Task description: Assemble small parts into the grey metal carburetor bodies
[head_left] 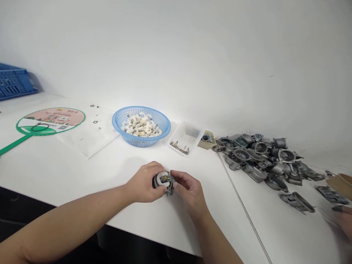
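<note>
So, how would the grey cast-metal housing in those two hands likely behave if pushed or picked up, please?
The grey cast-metal housing is probably heavy for its size and stiff, judging by its dull metal. Its rounded body might rock, though projecting lugs would likely stop it rolling.

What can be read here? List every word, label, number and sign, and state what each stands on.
Nothing is legible: the printed lines and square code on the round green-and-pink paper fan are too small and blurred, as is the small label on the grey cast-metal part between the left hand and right hand.
</note>
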{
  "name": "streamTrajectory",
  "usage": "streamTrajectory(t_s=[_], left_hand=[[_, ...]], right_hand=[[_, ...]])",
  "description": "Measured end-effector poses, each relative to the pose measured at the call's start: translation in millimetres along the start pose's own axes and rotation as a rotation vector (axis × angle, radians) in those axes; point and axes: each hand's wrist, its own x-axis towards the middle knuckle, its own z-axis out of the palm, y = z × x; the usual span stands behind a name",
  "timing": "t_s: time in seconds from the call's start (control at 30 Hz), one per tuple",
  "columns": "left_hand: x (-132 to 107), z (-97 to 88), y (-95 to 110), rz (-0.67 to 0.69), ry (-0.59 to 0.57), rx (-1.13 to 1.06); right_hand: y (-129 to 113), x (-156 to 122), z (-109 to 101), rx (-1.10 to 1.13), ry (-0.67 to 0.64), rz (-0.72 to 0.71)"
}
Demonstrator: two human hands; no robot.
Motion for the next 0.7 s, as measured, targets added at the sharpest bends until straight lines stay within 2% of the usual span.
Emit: streamTrajectory(t_s=[0.17, 0.5, 0.7], left_hand=[[0.6, 0.0, 0.9, -0.006, -0.005, 0.001], [1.3, 0.3, 1.4, -0.005, 0.007, 0.010], [1.0, 0.6, 1.8, -0.018, 0.005, 0.006]], right_hand=[[-4.7, -1.3, -0.2, -0.010, 0.116, -0.014], [-4.1, 0.3, -1.6, -0.049, 0.190, -0.047], [-3.6, 2.9, -0.8, -0.106, 0.279, -0.048]])
